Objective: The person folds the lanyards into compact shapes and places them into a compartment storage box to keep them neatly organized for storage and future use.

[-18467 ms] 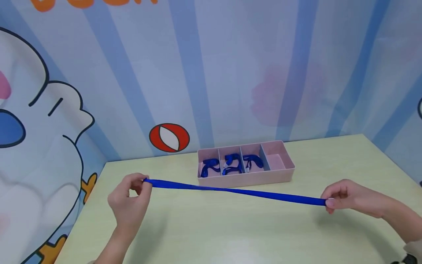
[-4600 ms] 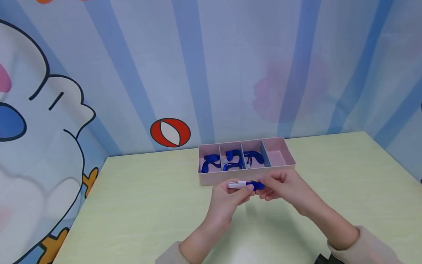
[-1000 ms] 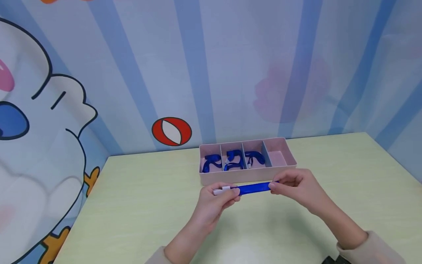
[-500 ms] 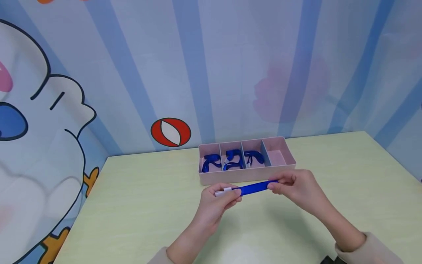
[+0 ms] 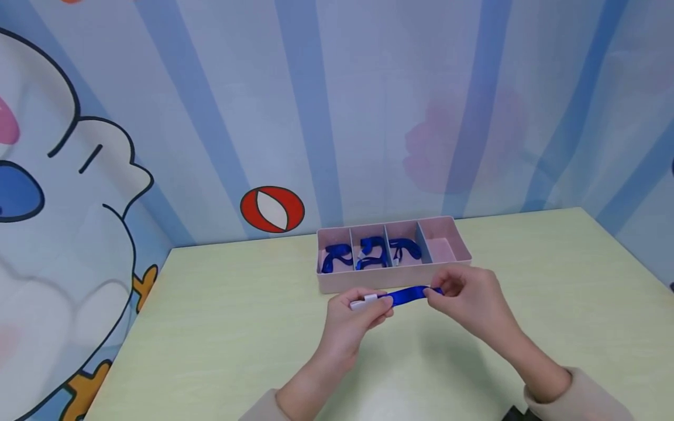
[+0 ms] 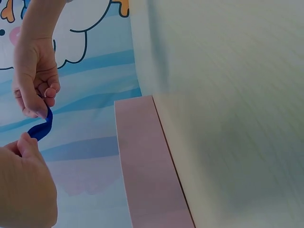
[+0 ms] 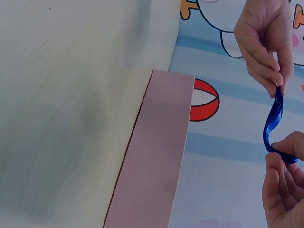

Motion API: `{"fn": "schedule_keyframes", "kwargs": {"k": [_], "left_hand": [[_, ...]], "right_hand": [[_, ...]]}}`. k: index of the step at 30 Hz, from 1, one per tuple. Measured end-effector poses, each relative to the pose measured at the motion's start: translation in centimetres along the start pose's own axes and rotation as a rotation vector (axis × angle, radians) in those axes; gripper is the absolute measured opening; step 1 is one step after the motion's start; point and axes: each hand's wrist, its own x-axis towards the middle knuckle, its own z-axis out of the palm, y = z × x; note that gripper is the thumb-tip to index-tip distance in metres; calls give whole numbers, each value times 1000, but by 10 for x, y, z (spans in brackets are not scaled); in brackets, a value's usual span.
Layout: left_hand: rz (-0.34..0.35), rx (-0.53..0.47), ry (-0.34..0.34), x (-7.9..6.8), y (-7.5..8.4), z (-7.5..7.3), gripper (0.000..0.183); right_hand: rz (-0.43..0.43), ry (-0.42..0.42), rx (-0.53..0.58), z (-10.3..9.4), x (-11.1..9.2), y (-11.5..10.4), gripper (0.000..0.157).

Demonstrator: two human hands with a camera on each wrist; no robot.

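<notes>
A blue lanyard (image 5: 408, 296), folded short, spans the gap between my two hands above the table. Its white plastic clip (image 5: 362, 302) sticks out at the left end. My left hand (image 5: 339, 327) grips the clip end, thumb on top of the strap. The other end is pinched between thumb and fingertips of my right hand (image 5: 471, 301). In the right wrist view the strap (image 7: 271, 124) sags in a curve between both hands. Part of the clip is hidden by the left fingers.
Behind the hands stands a pink divided box (image 5: 387, 280). Three of its compartments hold coiled blue lanyards (image 5: 371, 252); the rightmost compartment (image 5: 444, 248) shows a bare floor. The pale table (image 5: 221, 327) meets a printed backdrop (image 5: 363, 117) at its rear edge.
Long ago the strap was stretched wide between the hands; later frames show it bundled short with the clip. Over the last second the hands have come slightly closer and the strap has slackened.
</notes>
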Motion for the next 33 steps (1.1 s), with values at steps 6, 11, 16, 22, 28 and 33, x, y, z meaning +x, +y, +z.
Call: {"fn": "schedule_keyframes", "kwargs": {"k": [6, 11, 16, 22, 28, 33], "left_hand": [[37, 46, 1, -3, 4, 2, 22], [47, 68, -5, -4, 6, 3, 21], [67, 73, -24, -6, 8, 5, 24], [110, 71, -52, -9, 8, 9, 19], [136, 74, -55, -10, 8, 9, 18], [150, 69, -57, -10, 7, 8, 17]], "right_hand": [[-13, 6, -14, 3, -2, -11, 15], [0, -33, 46, 3, -2, -15, 13], [75, -133, 182, 0, -2, -19, 11], [113, -211, 324, 2, -1, -20, 21], [125, -262, 343, 1, 0, -19, 21], [91, -345, 427, -2, 1, -14, 21]]}}
